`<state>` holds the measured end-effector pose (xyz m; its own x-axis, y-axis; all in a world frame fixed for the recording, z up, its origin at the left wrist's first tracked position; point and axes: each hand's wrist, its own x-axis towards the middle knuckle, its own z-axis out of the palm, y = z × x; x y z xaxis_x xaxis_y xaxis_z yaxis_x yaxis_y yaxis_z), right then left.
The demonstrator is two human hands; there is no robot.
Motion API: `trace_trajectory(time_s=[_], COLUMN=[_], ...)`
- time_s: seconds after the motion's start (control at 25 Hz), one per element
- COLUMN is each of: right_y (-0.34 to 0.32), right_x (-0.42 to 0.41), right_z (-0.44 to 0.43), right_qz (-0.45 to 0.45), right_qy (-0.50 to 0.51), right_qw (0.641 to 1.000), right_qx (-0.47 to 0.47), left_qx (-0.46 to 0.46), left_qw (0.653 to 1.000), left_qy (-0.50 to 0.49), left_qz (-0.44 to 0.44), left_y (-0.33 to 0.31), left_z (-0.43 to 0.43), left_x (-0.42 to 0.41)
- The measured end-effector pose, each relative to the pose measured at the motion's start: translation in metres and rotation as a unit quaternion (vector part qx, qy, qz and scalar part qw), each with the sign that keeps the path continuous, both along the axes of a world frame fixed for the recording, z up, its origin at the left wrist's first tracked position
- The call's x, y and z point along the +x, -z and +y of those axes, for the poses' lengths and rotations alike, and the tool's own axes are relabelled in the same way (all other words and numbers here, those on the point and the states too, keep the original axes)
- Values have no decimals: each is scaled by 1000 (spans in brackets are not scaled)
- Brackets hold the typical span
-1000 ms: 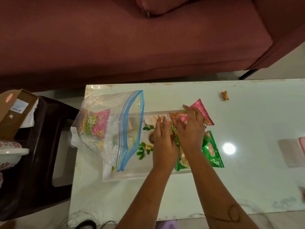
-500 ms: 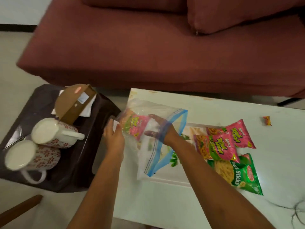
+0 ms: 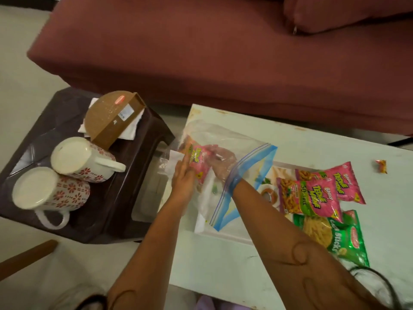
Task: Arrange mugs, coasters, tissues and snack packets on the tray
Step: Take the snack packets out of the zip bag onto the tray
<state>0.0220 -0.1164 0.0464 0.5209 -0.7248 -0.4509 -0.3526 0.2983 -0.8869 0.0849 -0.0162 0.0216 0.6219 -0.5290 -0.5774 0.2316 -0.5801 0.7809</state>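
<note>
Head view: right hand (image 3: 218, 161) deep inside a clear zip bag (image 3: 225, 175), seen through the film, fingers curled around a pink snack packet (image 3: 197, 161) at the bag's closed end. Grip looks closed on the packet's right edge, though the plastic blurs the fingertips. Left hand (image 3: 184, 180) outside the bag, flat and open against the film, steadying bag and packet from the left; holding nothing. So the packet sits sandwiched: right hand on 1 side within the bag, left palm on the other through the film.

Handling, as a judgement: packet light, puffed with air, crinkly and slick, contents brittle. Best taken by a sealed edge or corner with a gentle pinch, not squeezed across the middle. Bag limp and slippery, likely to drag along as the packet comes out; worth pinning near the blue zip strip (image 3: 243, 182), which now rings the right wrist.

Bag lying partly over the left end of the white tray (image 3: 223, 234) on the pale table (image 3: 312, 142). 2 pink packets (image 3: 312, 195) and 1 green packet (image 3: 335, 238) overlapping on the tray's right end. 2 flowered mugs (image 3: 67, 175) upside down on the dark stool (image 3: 125, 198) to the left, well apart from the tray, beside a brown box (image 3: 111, 117) resting on white tissues (image 3: 131, 128).
</note>
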Motion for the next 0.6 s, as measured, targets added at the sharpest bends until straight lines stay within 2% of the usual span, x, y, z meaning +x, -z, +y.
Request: trace_trajectory(time_s=[0.16, 0.2, 0.24, 0.28, 0.36, 0.4, 0.52, 0.6], right_y=[-23, -32, -38, -41, -50, -54, -68, -70], right_x=[-18, -28, -42, -60, -91, -105, -158, -204], right_z=[-7, -4, 1, 2, 6, 5, -1, -11], right_qz=[-49, -29, -7, 28, 97, 111, 27, 16], right_qy=[35, 29, 17, -21, -119, -131, -37, 58], right_qw=[998, 998, 995, 981, 939, 922, 956, 977], right_qx=[-10, -42, -96, -191, -308, -347, -288, -206], left_qx=[32, 36, 42, 49, 56, 61, 109, 136], left_qw=[999, 999, 999, 998, 998, 997, 992, 985], left_qy=[4, -1, -7, -13, -23, -32, -43, -56], left_qz=[-19, -22, -23, -23, -24, -24, -43, -89], left_y=[3, 4, 5, 6, 8, 8, -3, -19], left_z=[-9, -13, -17, -21, -30, -34, -47, -53], left_x=[-1, 0, 1, 1, 1, 2, -2, -15])
